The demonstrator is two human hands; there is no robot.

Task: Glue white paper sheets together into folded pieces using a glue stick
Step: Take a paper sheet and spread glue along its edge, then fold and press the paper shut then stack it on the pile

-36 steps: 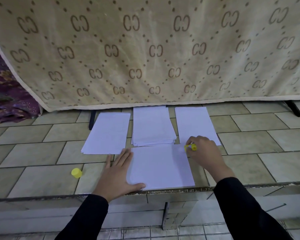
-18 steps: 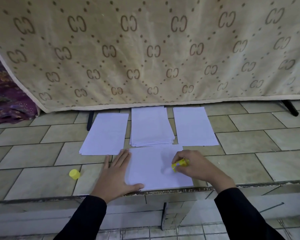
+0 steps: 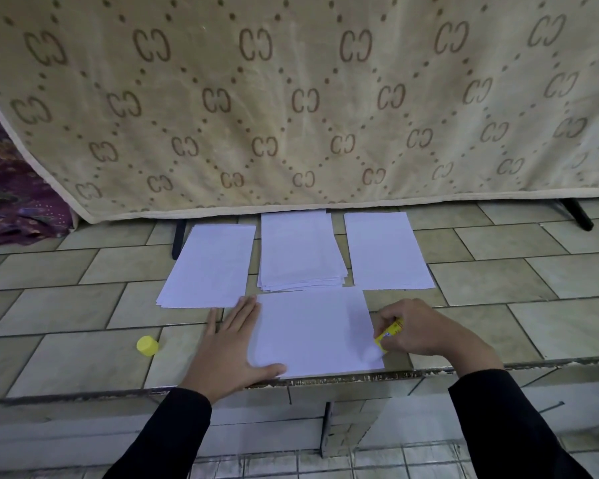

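Pinned only by the flat left hand, the sheet could be creased by the glue stick gripped in the right hand.

A white sheet lies flat at the front edge of the tiled counter. The yellow glue stick, tilted, seems to touch the sheet's right edge. The yellow cap lies apart to the left. Behind the sheet, side by side, lie a left pile, a thicker middle stack and a right pile.
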